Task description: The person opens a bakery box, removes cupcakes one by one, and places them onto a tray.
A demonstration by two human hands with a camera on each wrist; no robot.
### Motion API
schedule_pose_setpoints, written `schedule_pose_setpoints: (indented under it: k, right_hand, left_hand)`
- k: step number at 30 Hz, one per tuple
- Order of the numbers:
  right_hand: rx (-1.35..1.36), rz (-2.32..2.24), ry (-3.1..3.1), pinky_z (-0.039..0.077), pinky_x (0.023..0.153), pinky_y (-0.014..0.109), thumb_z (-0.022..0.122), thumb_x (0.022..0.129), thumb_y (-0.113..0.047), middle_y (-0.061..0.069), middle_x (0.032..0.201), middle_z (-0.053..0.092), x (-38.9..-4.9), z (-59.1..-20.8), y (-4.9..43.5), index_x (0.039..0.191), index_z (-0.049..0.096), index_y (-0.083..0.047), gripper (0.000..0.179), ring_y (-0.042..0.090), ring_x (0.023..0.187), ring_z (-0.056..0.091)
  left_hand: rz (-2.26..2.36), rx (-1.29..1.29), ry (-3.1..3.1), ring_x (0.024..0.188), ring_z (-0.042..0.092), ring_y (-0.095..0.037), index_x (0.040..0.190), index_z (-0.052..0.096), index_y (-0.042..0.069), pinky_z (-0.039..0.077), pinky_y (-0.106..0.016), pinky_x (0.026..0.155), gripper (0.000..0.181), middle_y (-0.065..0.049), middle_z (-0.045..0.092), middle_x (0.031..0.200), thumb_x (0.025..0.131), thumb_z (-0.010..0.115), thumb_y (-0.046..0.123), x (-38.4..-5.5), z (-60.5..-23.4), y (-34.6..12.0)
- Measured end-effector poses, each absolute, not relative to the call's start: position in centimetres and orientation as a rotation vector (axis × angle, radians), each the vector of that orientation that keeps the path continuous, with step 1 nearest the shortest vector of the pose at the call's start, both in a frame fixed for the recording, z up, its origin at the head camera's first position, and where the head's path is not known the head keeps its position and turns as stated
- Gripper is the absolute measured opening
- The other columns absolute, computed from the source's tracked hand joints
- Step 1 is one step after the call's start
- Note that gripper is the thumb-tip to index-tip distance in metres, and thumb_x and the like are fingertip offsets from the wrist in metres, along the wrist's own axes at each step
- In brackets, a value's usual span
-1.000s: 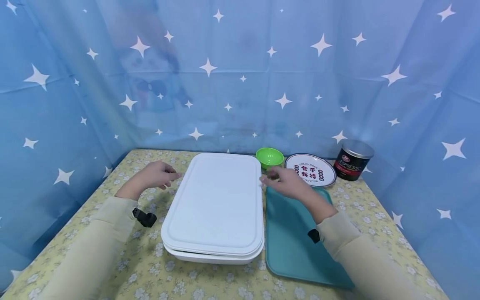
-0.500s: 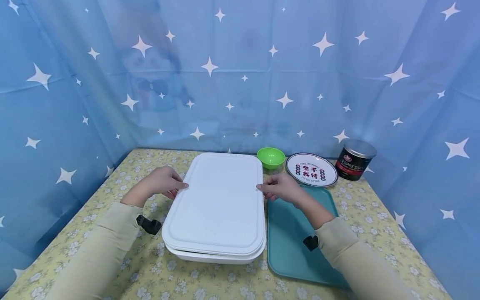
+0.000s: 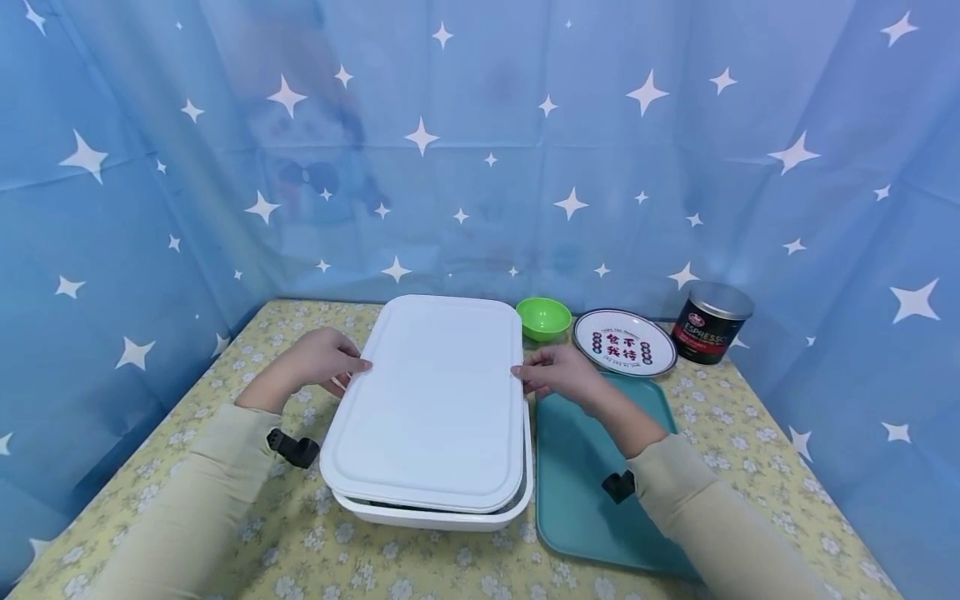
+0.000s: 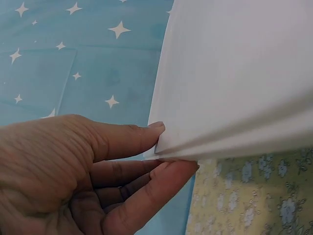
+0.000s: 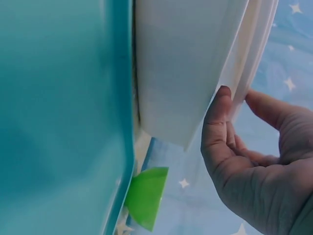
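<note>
A white rectangular lid (image 3: 431,400) lies over a white box (image 3: 438,521) in the head view, raised from it with a dark gap at the near edge. My left hand (image 3: 318,367) pinches the lid's left edge, thumb on top and fingers below; the left wrist view shows the same grip near a lid edge (image 4: 230,68). On the opposite side my right hand (image 3: 562,375) holds the right edge between thumb and fingers. In the right wrist view the lid's rim (image 5: 259,54) stands apart from the box wall (image 5: 171,68). The box's contents are mostly hidden beneath the lid.
A teal tray (image 3: 592,492) lies right of the box, under my right forearm. Behind stand a green bowl (image 3: 543,319), a printed oval plate (image 3: 625,342) and a black espresso can (image 3: 708,323). A star-patterned blue curtain (image 3: 480,167) surrounds the flowered tabletop (image 3: 420,567).
Both hands have come in from the sides and taken hold of the lid. The lid has risen and shifted slightly left, opening a gap along the box's near and right sides.
</note>
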State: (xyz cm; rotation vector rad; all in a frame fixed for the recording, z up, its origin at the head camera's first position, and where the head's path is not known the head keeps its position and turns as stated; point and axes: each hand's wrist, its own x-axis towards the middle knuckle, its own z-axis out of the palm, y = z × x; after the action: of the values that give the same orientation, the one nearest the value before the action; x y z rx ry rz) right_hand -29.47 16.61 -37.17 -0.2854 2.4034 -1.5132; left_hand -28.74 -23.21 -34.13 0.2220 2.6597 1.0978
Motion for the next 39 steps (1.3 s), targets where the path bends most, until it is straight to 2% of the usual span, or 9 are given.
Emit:
schedule_pose_setpoints:
  k: [5,12,19,26,31,39]
  right_hand:
    - [-0.304,-1.545,2.387,0.053,0.088,0.056,0.072,0.095,-0.030,0.014,0.100,0.069,-29.6,-36.4,15.6,0.112,0.065,0.001,0.036,0.023,0.087,0.068]
    - [-0.309,-1.523,2.390,0.057,0.085,0.046,0.072,0.095,-0.031,0.014,0.100,0.069,-29.9,-35.7,13.9,0.115,0.063,0.000,0.037,0.033,0.096,0.068]
    - [-0.365,-1.527,2.372,0.055,0.089,0.052,0.070,0.097,-0.029,0.017,0.100,0.070,-30.3,-35.1,11.4,0.116,0.061,0.001,0.036,0.039,0.100,0.067]
    - [-0.431,-1.504,2.388,0.055,0.088,0.052,0.070,0.096,-0.028,0.014,0.100,0.070,-30.8,-34.4,8.6,0.116,0.063,0.000,0.036,0.028,0.089,0.069]
    - [-0.427,-1.511,2.351,0.055,0.090,0.050,0.071,0.096,-0.028,0.014,0.103,0.070,-31.1,-33.9,6.7,0.116,0.061,0.000,0.036,0.034,0.097,0.069]
    - [-0.443,-1.569,2.239,0.051,0.096,0.054,0.065,0.100,-0.032,0.016,0.107,0.067,-31.7,-33.7,3.6,0.126,0.058,0.000,0.041,0.038,0.106,0.066]
  left_hand:
    - [1.066,0.218,2.704,0.075,0.071,-0.022,0.114,0.071,-0.005,0.061,-0.039,0.069,0.034,-0.013,0.071,0.091,0.098,0.067,0.025,-28.6,-33.1,-24.1]
    - [1.037,0.199,2.725,0.078,0.071,-0.022,0.118,0.069,-0.007,0.061,-0.040,0.071,0.037,-0.014,0.071,0.095,0.099,0.067,0.025,-28.2,-31.7,-25.5]
    - [0.973,0.178,2.762,0.079,0.071,-0.023,0.118,0.068,-0.008,0.061,-0.040,0.070,0.036,-0.016,0.071,0.096,0.100,0.064,0.023,-27.9,-30.2,-27.3]
    - [0.982,0.112,2.779,0.079,0.070,-0.021,0.123,0.063,-0.011,0.061,-0.041,0.071,0.042,-0.018,0.069,0.100,0.100,0.064,0.024,-27.8,-29.5,-29.7]
    - [0.979,0.083,2.793,0.081,0.070,-0.022,0.130,0.058,-0.012,0.061,-0.039,0.070,0.050,-0.020,0.068,0.104,0.100,0.064,0.028,-27.8,-29.4,-31.8]
    - [0.936,0.011,2.815,0.082,0.069,-0.025,0.130,0.056,-0.014,0.061,-0.041,0.070,0.052,-0.021,0.066,0.103,0.101,0.063,0.028,-27.3,-28.9,-34.3]
